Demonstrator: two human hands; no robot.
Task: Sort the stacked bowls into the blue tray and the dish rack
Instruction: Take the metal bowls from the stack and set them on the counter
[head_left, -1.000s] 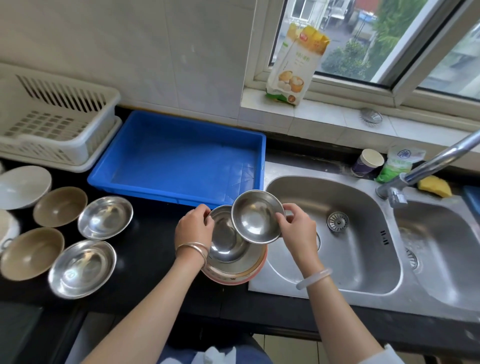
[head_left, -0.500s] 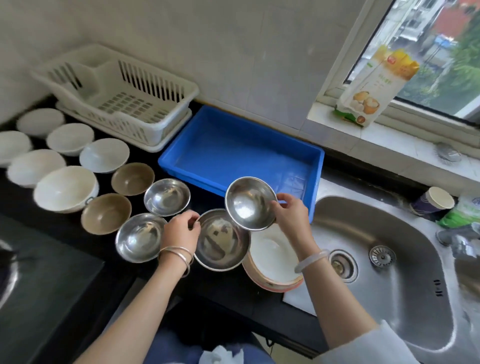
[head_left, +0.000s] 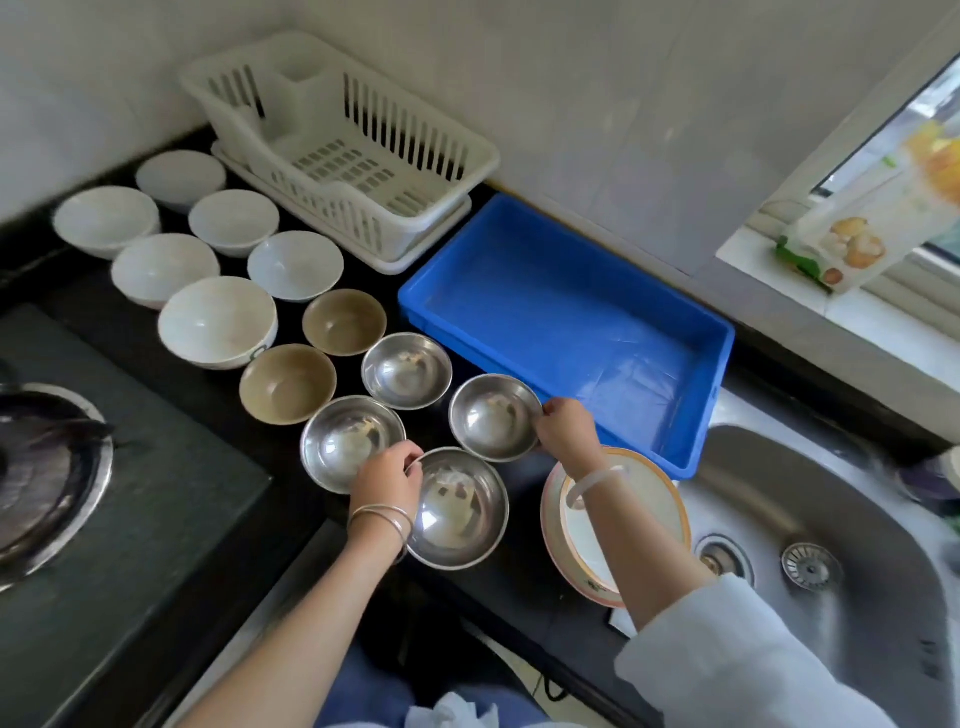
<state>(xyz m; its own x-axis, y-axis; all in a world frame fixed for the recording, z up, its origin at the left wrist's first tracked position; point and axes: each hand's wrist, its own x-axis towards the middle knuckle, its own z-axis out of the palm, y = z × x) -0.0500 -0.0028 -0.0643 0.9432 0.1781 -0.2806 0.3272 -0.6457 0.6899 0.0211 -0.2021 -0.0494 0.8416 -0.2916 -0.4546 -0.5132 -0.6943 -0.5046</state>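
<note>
my left hand (head_left: 387, 475): pinching rim of the near steel bowl (head_left: 460, 509)
my right hand (head_left: 566, 434): gripping rim of the far steel bowl (head_left: 493, 418)

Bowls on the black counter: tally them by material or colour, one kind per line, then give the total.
Shiny stainless steel bowls: 4
Brown glazed bowls: 2
White ceramic bowls: 6
Orange-rimmed white bowl: 1, maybe a stack
Total: 13

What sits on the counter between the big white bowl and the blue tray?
In the head view, a brown bowl lies between the big white bowl and the blue tray, with a steel bowl just in front of that stretch.
</note>
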